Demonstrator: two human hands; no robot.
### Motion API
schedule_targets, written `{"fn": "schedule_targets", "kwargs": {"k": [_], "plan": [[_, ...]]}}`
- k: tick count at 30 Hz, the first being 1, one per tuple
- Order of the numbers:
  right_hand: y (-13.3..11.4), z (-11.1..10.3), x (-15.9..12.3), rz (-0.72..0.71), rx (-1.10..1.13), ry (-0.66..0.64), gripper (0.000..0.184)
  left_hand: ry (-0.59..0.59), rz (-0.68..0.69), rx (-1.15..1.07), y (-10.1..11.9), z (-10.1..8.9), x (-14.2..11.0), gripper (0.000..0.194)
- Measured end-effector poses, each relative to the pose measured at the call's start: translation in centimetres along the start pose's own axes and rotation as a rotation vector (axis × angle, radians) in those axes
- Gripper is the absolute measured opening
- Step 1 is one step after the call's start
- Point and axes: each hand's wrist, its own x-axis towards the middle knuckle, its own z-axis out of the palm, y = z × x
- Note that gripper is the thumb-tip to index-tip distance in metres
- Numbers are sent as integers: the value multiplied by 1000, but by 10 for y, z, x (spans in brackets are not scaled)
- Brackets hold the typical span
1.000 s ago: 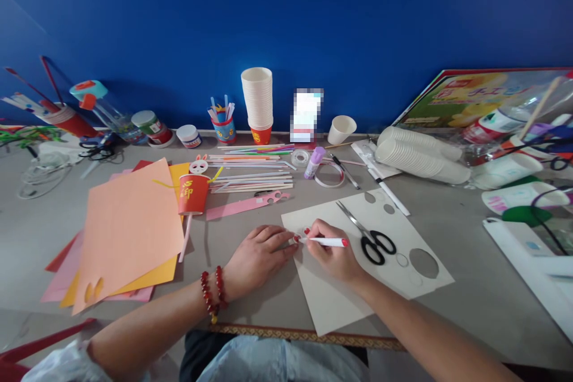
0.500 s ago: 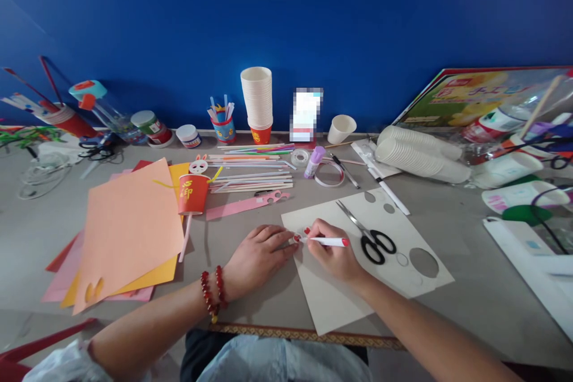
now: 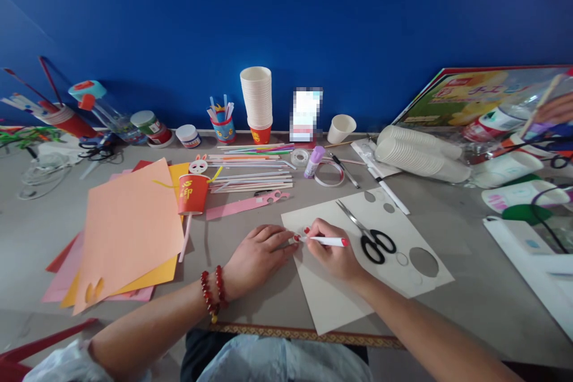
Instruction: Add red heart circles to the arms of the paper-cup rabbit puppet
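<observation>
My right hand [image 3: 332, 250] is closed round a white marker with a red end [image 3: 330, 242], its tip down at small white paper pieces with red marks [image 3: 297, 239]. My left hand [image 3: 262, 250] lies flat on the desk, fingers stretched out, the fingertips touching the edge of these pieces. Beneath my right hand is a white paper sheet [image 3: 322, 304] with several holes cut in it. Black-handled scissors [image 3: 371, 237] lie on that sheet, right of my right hand. Left of my left hand, a red paper cup [image 3: 192, 196] carries a small rabbit face [image 3: 198, 166] and a straw.
Coloured paper sheets [image 3: 129, 233] are piled at the left. Straws [image 3: 250, 179], a purple glue stick [image 3: 314, 162] and a tape roll [image 3: 329, 173] lie behind my hands. A cup stack [image 3: 256, 98] stands at the wall. Another person's hand [image 3: 555, 110] shows at the right edge.
Another person's hand has come into view at the right edge. The lettering on the red paper cup looks different, as if it has turned. My hands have barely moved.
</observation>
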Motion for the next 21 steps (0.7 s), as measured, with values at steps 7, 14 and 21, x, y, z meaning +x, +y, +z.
{"fn": "schedule_targets", "kwargs": {"k": [7, 14, 21], "plan": [[0, 0, 0, 0, 5, 8, 17, -1, 6, -4, -1, 0, 0, 37], [-1, -1, 0, 0, 9, 12, 18, 13, 6, 6, -1, 2, -1, 36], [-1, -1, 0, 11, 20, 41, 19, 17, 2, 9, -1, 2, 0, 36]]}}
